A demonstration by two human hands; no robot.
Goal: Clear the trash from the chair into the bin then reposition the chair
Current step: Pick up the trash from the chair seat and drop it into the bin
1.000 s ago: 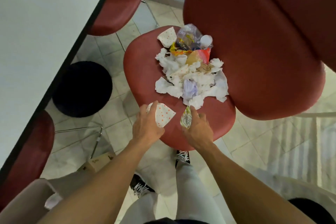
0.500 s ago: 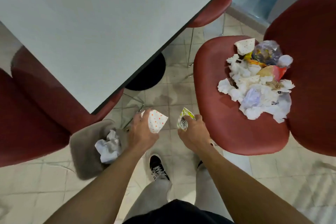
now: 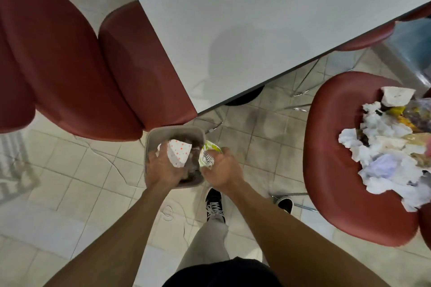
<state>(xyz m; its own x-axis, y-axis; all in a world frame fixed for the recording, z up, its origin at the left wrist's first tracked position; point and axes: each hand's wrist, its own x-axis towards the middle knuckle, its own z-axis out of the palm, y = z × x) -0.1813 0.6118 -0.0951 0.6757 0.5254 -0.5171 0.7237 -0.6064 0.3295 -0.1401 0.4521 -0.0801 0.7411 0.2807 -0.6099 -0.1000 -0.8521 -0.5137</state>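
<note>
A grey square bin (image 3: 173,131) stands on the floor under the table's corner. My left hand (image 3: 163,168) is over the bin's opening and grips a white paper with orange dots (image 3: 179,155). At the bin's right rim my right hand (image 3: 220,170) holds a green and white wrapper (image 3: 207,158). On the right, the red chair seat (image 3: 331,170) carries a heap of crumpled white tissues and coloured wrappers (image 3: 391,147).
The white table (image 3: 245,18) fills the top middle, its black base behind the bin. A second red chair (image 3: 70,65) stands at the left, close against the bin. My feet in black shoes (image 3: 214,205) are on the tiled floor between bin and chair.
Both hands carried their pieces of trash from the chair seat leftward to the bin. The view swung left, so the loaded chair now lies at the right edge.
</note>
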